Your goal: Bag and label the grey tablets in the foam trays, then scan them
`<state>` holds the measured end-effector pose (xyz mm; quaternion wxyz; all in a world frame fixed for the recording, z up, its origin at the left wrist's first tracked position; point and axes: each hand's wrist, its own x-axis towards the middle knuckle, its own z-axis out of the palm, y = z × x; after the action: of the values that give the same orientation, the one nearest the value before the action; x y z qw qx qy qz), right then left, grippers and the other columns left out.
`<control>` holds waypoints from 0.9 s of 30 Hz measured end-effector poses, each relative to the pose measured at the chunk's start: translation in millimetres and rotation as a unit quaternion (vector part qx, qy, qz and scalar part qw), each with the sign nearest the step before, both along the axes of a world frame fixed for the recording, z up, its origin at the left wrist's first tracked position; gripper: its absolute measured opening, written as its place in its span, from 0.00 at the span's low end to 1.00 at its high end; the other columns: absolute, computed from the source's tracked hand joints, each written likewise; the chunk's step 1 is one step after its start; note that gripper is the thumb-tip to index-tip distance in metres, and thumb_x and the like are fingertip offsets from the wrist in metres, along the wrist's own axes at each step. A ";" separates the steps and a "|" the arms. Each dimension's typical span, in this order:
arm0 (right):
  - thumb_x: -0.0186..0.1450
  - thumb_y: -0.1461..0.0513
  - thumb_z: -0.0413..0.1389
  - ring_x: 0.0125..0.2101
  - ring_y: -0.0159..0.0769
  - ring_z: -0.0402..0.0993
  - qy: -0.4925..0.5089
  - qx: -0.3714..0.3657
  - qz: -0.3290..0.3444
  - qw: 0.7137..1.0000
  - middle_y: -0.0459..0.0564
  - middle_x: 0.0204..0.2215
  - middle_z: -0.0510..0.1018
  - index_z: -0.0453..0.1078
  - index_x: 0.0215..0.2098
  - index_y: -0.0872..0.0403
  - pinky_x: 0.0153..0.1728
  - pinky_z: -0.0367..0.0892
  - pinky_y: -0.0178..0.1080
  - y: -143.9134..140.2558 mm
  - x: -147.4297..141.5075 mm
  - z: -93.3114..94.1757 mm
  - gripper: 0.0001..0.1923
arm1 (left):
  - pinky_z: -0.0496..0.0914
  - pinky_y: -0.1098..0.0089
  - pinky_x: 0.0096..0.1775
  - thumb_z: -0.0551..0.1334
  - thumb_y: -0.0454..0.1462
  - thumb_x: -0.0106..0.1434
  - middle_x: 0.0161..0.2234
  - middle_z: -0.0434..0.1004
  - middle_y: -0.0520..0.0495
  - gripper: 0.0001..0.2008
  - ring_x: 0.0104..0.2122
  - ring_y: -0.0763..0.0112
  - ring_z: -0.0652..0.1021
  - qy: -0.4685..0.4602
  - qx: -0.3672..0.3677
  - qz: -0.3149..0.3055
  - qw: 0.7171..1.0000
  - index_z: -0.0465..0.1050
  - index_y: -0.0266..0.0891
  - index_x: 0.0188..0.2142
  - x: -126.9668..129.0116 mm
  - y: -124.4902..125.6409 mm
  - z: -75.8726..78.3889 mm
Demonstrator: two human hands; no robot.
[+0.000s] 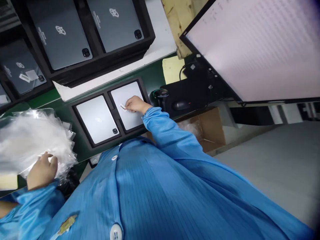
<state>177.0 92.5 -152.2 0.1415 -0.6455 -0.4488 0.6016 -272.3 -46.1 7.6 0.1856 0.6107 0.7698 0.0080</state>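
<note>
Pinched in the fingers of my right hand (135, 104) is a small white barcode label (122, 107), held over the right-hand silver tablet (127, 95). Beside it lies a second silver tablet (93, 116), back side up with a logo and camera. Both rest in separate compartments of a dark tray (110, 103). At the left, my left hand (43, 168) has its fingers curled onto a heap of clear plastic bags (35, 136). The fingers seem closed on a bag's edge, though the fingertips are partly hidden.
Behind, larger black trays (100, 60) hold several grey tablets (61, 30). To the right are a black cylindrical device (161, 95), a mouse (181, 105), yellow paper (172, 68) and a tilted monitor (255, 50). A cardboard box (211, 130) stands below the table edge.
</note>
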 end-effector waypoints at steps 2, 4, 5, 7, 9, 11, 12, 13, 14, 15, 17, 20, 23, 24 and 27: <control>0.54 0.71 0.68 0.14 0.29 0.66 -0.022 -0.008 0.058 0.998 0.44 0.11 0.70 0.78 0.23 0.60 0.18 0.63 0.31 0.0 1.0 1.7 0.05 | 0.69 0.33 0.54 0.60 0.46 0.60 0.44 0.81 0.44 0.09 0.50 0.36 0.79 0.029 0.115 -0.030 0.992 0.74 0.50 0.38 30.4 -6.9 -1.4; 0.55 0.72 0.66 0.14 0.31 0.66 -0.052 -0.012 0.083 0.995 0.45 0.11 0.69 0.77 0.20 0.60 0.19 0.63 0.32 0.5 -1.1 4.3 0.08 | 0.71 0.41 0.55 0.62 0.41 0.64 0.48 0.81 0.43 0.11 0.51 0.44 0.79 -0.032 0.185 -0.138 0.972 0.73 0.50 0.46 68.9 -11.4 -6.1; 0.55 0.72 0.66 0.14 0.32 0.66 -0.066 -0.014 0.086 0.994 0.45 0.11 0.69 0.76 0.19 0.60 0.19 0.64 0.33 0.4 -3.2 5.8 0.09 | 0.74 0.46 0.53 0.63 0.39 0.65 0.46 0.81 0.43 0.10 0.49 0.48 0.80 -0.096 0.193 -0.219 0.952 0.73 0.48 0.46 89.5 -11.2 -12.7; 0.55 0.73 0.65 0.14 0.33 0.67 -0.082 -0.024 0.087 0.993 0.46 0.11 0.70 0.74 0.18 0.59 0.20 0.65 0.34 -1.5 -8.2 8.8 0.11 | 0.76 0.53 0.51 0.63 0.37 0.69 0.46 0.82 0.43 0.07 0.48 0.55 0.81 -0.205 0.179 -0.332 0.903 0.72 0.45 0.47 129.6 -4.4 -36.8; 0.55 0.73 0.64 0.15 0.34 0.68 -0.086 -0.042 0.084 0.992 0.47 0.11 0.70 0.73 0.17 0.59 0.21 0.67 0.35 -6.0 -12.7 10.8 0.12 | 0.76 0.55 0.56 0.63 0.40 0.71 0.53 0.80 0.40 0.12 0.54 0.55 0.80 -0.272 0.157 -0.332 0.890 0.71 0.43 0.53 165.5 10.6 -73.3; 0.56 0.72 0.64 0.16 0.35 0.70 -0.080 -0.047 0.071 0.993 0.47 0.12 0.71 0.73 0.18 0.58 0.22 0.69 0.35 -12.4 -15.1 11.4 0.11 | 0.73 0.53 0.61 0.63 0.45 0.72 0.63 0.71 0.32 0.25 0.63 0.52 0.74 -0.332 0.129 -0.289 0.889 0.64 0.39 0.63 195.6 30.6 -115.3; 0.57 0.71 0.63 0.16 0.35 0.71 -0.076 -0.042 0.059 0.994 0.47 0.13 0.72 0.73 0.19 0.58 0.23 0.70 0.35 -15.7 -15.4 11.5 0.10 | 0.72 0.53 0.62 0.63 0.48 0.72 0.67 0.66 0.30 0.31 0.66 0.50 0.70 -0.363 0.113 -0.276 0.883 0.60 0.37 0.67 208.5 41.2 -135.8; 0.57 0.70 0.63 0.17 0.36 0.72 -0.072 -0.034 0.046 0.996 0.48 0.14 0.74 0.74 0.21 0.58 0.24 0.71 0.36 -18.7 -15.3 11.6 0.08 | 0.71 0.53 0.64 0.63 0.51 0.71 0.69 0.62 0.29 0.36 0.68 0.50 0.67 -0.394 0.099 -0.271 0.873 0.56 0.36 0.70 219.8 51.3 -154.8; 0.58 0.70 0.62 0.18 0.36 0.73 -0.068 -0.025 0.034 0.997 0.48 0.15 0.75 0.75 0.23 0.59 0.25 0.72 0.36 -21.2 -14.8 11.7 0.06 | 0.71 0.53 0.64 0.63 0.53 0.70 0.70 0.60 0.28 0.39 0.69 0.49 0.66 -0.423 0.090 -0.271 0.860 0.53 0.36 0.71 229.5 60.4 -171.7; 0.58 0.69 0.62 0.18 0.36 0.73 -0.066 -0.018 0.025 0.997 0.48 0.16 0.76 0.76 0.24 0.59 0.26 0.72 0.36 -23.0 -14.0 12.0 0.04 | 0.70 0.53 0.65 0.64 0.55 0.70 0.70 0.60 0.29 0.41 0.69 0.49 0.66 -0.446 0.083 -0.271 0.849 0.52 0.37 0.72 237.6 68.3 -186.0; 0.57 0.68 0.61 0.19 0.36 0.74 -0.066 -0.011 0.022 0.998 0.48 0.17 0.77 0.78 0.27 0.59 0.27 0.72 0.36 -24.5 -12.3 12.8 0.03 | 0.68 0.54 0.66 0.64 0.57 0.69 0.69 0.62 0.31 0.42 0.69 0.49 0.66 -0.476 0.088 -0.253 0.838 0.54 0.39 0.71 248.7 79.3 -206.0; 0.57 0.67 0.60 0.20 0.38 0.75 -0.069 -0.008 0.044 0.997 0.49 0.17 0.77 0.79 0.28 0.59 0.28 0.72 0.36 -23.0 -10.0 14.5 0.05 | 0.65 0.53 0.69 0.64 0.56 0.69 0.67 0.65 0.34 0.39 0.69 0.52 0.67 -0.480 0.106 -0.212 0.844 0.57 0.42 0.71 254.7 86.2 -217.4; 0.58 0.65 0.61 0.21 0.39 0.76 -0.065 -0.003 0.062 0.996 0.50 0.18 0.78 0.80 0.29 0.59 0.30 0.72 0.37 -20.5 -7.6 16.6 0.05 | 0.61 0.52 0.71 0.64 0.55 0.70 0.69 0.64 0.37 0.36 0.70 0.52 0.64 -0.461 0.093 -0.225 0.853 0.59 0.44 0.70 253.9 88.8 -216.3; 0.59 0.65 0.62 0.22 0.40 0.77 -0.065 -0.001 0.067 0.996 0.50 0.18 0.78 0.81 0.29 0.59 0.31 0.72 0.37 -20.0 -6.7 17.2 0.05 | 0.60 0.52 0.72 0.64 0.54 0.70 0.69 0.64 0.37 0.36 0.71 0.52 0.63 -0.454 0.086 -0.233 0.856 0.60 0.45 0.71 253.4 89.7 -215.2; 0.60 0.64 0.62 0.25 0.41 0.78 -0.070 0.016 0.085 0.994 0.52 0.19 0.80 0.82 0.30 0.60 0.34 0.72 0.38 -20.0 -3.9 17.8 0.07 | 0.58 0.49 0.72 0.66 0.54 0.69 0.70 0.62 0.38 0.38 0.71 0.51 0.62 -0.448 0.078 -0.235 0.859 0.58 0.46 0.72 252.3 91.5 -212.6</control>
<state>173.1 72.5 -134.5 0.0680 -0.6436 -0.5200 0.5574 -19.9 45.4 -205.1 0.4587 0.7162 0.4339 0.2973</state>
